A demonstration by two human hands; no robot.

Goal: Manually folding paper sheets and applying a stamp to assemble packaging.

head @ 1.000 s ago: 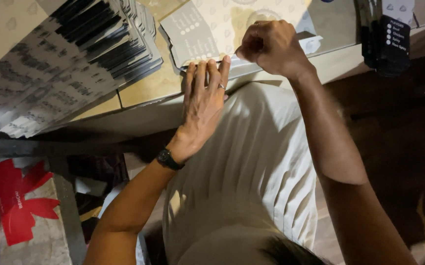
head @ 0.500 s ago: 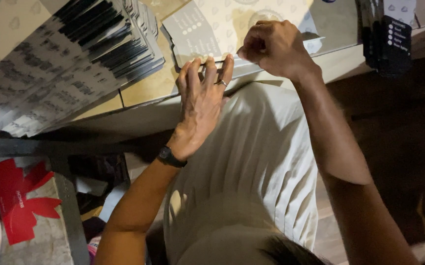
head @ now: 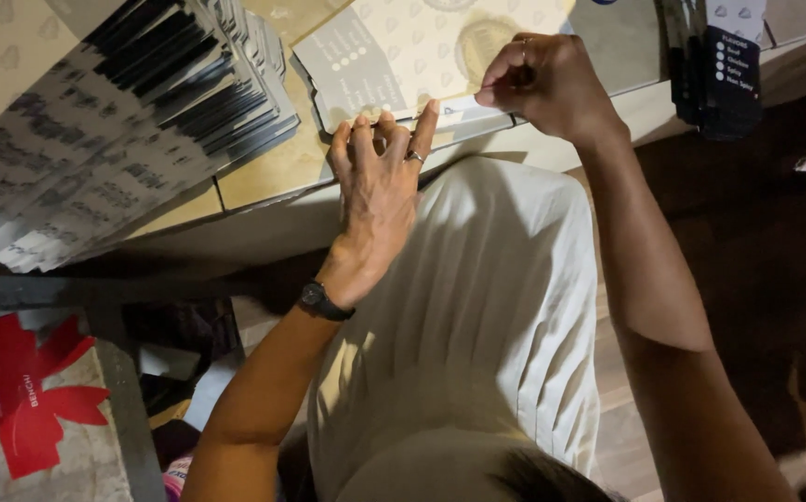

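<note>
Left hand (head: 380, 191): open, fingertips pressing card's near edge.
Right hand (head: 542, 84): closed in a fist, seemingly pinching card's corner.
Card (head: 403, 56): flat on table (head: 273, 177), beside stack (head: 96, 121) of printed cards.

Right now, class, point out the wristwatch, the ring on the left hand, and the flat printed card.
wristwatch (head: 314, 297), head view, on its dark face.
ring (head: 414, 157), head view, on the band.
flat printed card (head: 375, 65), head view, on its grey panel.
</note>
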